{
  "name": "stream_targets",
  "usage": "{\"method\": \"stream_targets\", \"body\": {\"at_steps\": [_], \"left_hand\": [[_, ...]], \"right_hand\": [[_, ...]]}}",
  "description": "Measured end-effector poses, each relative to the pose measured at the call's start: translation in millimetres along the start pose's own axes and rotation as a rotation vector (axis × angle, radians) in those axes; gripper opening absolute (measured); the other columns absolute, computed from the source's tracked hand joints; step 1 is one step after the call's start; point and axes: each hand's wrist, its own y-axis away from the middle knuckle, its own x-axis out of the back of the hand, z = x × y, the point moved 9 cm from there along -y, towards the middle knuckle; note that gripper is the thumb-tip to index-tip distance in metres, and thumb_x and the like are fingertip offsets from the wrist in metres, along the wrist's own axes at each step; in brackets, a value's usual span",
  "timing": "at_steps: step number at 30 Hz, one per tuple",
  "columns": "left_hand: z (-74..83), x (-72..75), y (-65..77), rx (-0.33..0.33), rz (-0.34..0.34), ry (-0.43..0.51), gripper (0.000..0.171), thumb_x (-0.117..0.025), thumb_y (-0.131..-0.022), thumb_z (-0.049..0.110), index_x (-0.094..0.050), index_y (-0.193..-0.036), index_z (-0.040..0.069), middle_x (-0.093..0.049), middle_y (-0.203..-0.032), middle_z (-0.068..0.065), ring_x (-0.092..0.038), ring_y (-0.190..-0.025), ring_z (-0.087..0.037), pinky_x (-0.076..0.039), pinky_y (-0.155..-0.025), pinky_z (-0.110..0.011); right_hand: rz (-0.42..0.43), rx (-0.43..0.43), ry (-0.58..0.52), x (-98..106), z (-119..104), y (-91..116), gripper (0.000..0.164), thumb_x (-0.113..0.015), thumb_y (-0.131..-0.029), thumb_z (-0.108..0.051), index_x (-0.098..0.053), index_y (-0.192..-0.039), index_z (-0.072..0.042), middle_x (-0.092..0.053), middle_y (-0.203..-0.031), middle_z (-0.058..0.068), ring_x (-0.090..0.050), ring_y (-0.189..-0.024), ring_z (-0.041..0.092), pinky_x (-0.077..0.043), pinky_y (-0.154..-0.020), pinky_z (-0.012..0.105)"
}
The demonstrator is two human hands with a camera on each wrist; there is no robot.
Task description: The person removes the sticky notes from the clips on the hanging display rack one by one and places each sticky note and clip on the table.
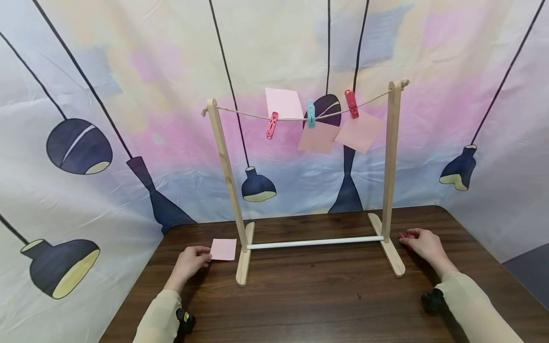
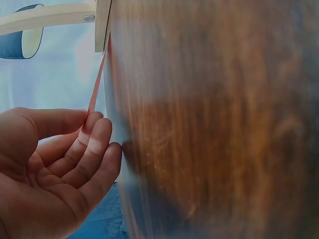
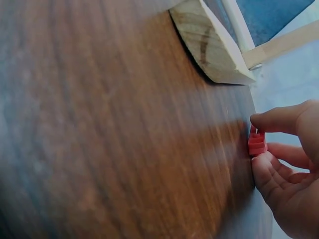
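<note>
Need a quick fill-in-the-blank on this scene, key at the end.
1. The left hand pinches a paper square coloured ____.
2. The right hand holds a clothespin coloured ____.
3. Counting the clips on the string gives ____.
4. The crossbar low on the wooden stand is ____.

Missing: pink; red; three; white.

The head view faces forward and down; closer wrist views share hands (image 1: 190, 263) (image 1: 425, 247), table (image 1: 309, 295).
</note>
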Motion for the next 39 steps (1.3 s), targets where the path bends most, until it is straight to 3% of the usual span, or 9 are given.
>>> {"method": "stream_targets", "body": {"at_steps": [7, 25, 39], "left_hand": [[-1.2, -2.9, -1.2, 0.006, -0.022, 0.001, 0.030, -0.063, -0.095, 0.006, -0.066, -0.117, -0.014, -0.073, -0.091, -0.017, -0.072, -0.074, -0.025, -0.058, -0.070, -0.040], [2.0, -4.2, -0.1, 0.009, -0.045, -0.025, 0.030, -0.067, -0.093, 0.007, -0.067, -0.116, -0.012, -0.072, -0.085, -0.009, -0.069, -0.072, -0.022, -0.055, -0.069, -0.037], [1.3, -5.4, -1.6, -0.003, -0.046, -0.034, 0.029, -0.067, -0.092, 0.007, -0.068, -0.115, -0.011, -0.072, -0.084, -0.009, -0.067, -0.071, -0.021, -0.055, -0.068, -0.037]], "right_hand": [[0.006, 0.008, -0.012, -3, -2, -2, 0.055, -0.067, -0.093, -0.022, -0.053, -0.124, 0.021, -0.063, -0.099, 0.030, -0.060, -0.093, 0.046, -0.047, -0.086, 0.060], [-0.041, 0.027, -0.044, -9, -13, 0, 0.058, -0.064, -0.098, -0.029, -0.053, -0.128, 0.020, -0.063, -0.108, 0.033, -0.059, -0.101, 0.049, -0.048, -0.088, 0.061], [-0.110, -0.055, -0.154, -13, -13, 2, 0.061, -0.060, -0.101, -0.033, -0.050, -0.134, 0.018, -0.065, -0.113, 0.031, -0.061, -0.104, 0.045, -0.050, -0.088, 0.055]]}}
